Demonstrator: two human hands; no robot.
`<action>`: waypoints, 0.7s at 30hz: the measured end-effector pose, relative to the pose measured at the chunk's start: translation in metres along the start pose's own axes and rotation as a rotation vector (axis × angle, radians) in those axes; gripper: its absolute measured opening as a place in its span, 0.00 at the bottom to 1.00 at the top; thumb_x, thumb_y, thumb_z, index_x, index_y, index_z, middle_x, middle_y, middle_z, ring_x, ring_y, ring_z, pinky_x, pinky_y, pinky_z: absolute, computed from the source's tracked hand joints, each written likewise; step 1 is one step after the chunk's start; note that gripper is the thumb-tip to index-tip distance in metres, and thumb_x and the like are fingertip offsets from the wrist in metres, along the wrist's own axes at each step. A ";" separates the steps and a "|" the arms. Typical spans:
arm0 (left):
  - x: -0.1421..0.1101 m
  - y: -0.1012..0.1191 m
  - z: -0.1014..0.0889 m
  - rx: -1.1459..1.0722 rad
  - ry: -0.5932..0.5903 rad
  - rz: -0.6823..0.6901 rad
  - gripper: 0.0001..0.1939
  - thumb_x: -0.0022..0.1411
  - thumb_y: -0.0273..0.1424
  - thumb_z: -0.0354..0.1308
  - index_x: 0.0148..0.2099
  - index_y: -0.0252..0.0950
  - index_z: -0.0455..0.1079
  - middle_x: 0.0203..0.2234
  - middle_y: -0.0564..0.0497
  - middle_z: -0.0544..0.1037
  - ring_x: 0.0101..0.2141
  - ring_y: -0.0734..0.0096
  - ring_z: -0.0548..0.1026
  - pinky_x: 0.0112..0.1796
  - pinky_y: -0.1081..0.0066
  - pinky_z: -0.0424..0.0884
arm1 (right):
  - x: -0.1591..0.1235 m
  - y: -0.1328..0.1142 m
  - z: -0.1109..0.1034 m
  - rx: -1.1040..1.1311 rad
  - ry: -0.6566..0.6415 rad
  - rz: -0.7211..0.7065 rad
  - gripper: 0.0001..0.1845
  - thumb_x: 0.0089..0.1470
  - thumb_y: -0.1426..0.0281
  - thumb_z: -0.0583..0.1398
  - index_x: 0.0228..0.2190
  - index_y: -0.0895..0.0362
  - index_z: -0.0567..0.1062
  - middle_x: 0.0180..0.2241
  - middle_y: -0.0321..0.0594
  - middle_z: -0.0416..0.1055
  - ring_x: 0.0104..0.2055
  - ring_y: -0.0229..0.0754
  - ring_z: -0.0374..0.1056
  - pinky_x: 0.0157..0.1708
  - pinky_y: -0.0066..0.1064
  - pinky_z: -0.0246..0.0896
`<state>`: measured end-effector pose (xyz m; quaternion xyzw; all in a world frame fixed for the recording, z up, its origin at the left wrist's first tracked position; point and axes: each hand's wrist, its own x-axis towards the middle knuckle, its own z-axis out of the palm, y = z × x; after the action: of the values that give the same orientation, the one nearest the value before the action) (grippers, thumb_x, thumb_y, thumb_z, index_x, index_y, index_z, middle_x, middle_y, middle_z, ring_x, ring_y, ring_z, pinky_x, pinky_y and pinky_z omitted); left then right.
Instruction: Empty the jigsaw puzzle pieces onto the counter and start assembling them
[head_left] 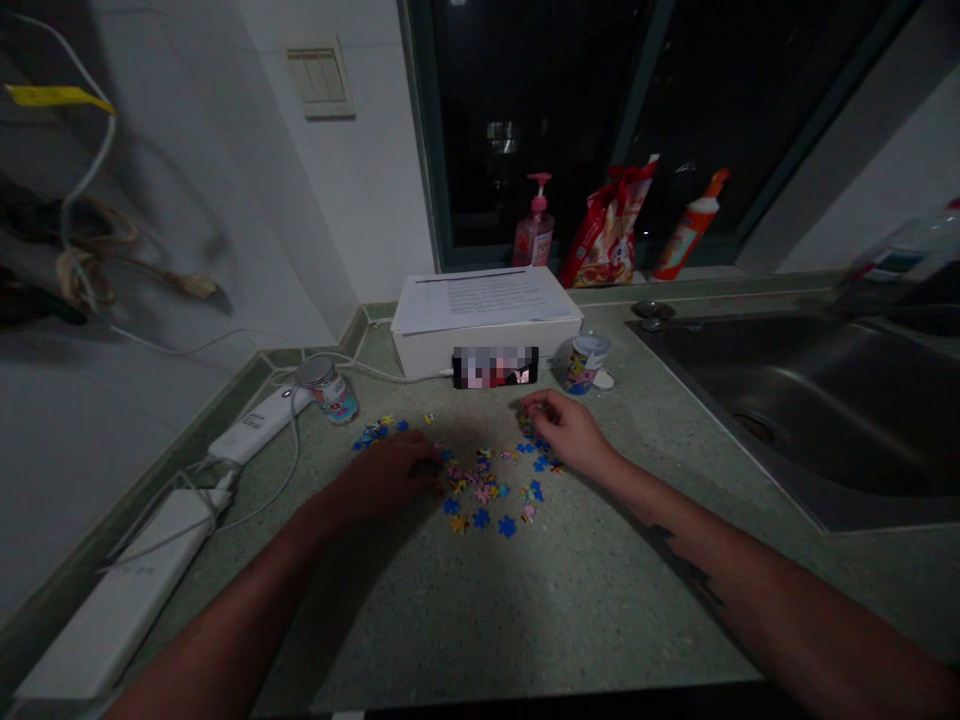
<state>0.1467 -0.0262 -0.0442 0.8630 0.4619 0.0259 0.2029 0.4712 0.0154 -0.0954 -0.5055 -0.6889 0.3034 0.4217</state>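
Blue and pink jigsaw pieces (481, 488) were spread on a speckled green countertop (570, 600), left hand (390, 478) curled over them, right hand (566, 425) curled at their far edge — fingers (534, 404) bent inward, any grip not to be told.

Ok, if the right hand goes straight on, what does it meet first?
For the right hand, probably the small cluster of jigsaw pieces at its fingertips; past them, the propped phone, though depth is unclear.
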 end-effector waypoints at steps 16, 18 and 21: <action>-0.001 0.001 0.001 -0.074 -0.003 -0.013 0.09 0.69 0.38 0.64 0.48 0.43 0.81 0.45 0.47 0.81 0.47 0.57 0.78 0.49 0.61 0.73 | 0.000 -0.001 -0.001 0.013 -0.008 0.005 0.16 0.57 0.65 0.59 0.44 0.55 0.81 0.35 0.42 0.82 0.33 0.44 0.74 0.35 0.36 0.67; -0.001 0.001 0.002 -0.076 -0.003 -0.020 0.09 0.69 0.37 0.63 0.48 0.42 0.80 0.45 0.47 0.81 0.45 0.58 0.78 0.48 0.61 0.73 | 0.000 -0.002 -0.001 0.008 -0.008 0.006 0.16 0.56 0.66 0.59 0.44 0.55 0.81 0.36 0.43 0.82 0.34 0.45 0.75 0.36 0.37 0.68; -0.001 0.000 0.004 -0.078 0.006 -0.026 0.08 0.68 0.36 0.63 0.47 0.41 0.80 0.44 0.47 0.80 0.45 0.58 0.77 0.47 0.61 0.72 | 0.000 -0.003 -0.001 0.005 -0.016 0.006 0.16 0.56 0.67 0.59 0.44 0.55 0.81 0.37 0.43 0.82 0.35 0.46 0.75 0.37 0.37 0.68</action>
<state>0.1468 -0.0283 -0.0475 0.8482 0.4725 0.0436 0.2354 0.4707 0.0144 -0.0928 -0.5039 -0.6901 0.3103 0.4166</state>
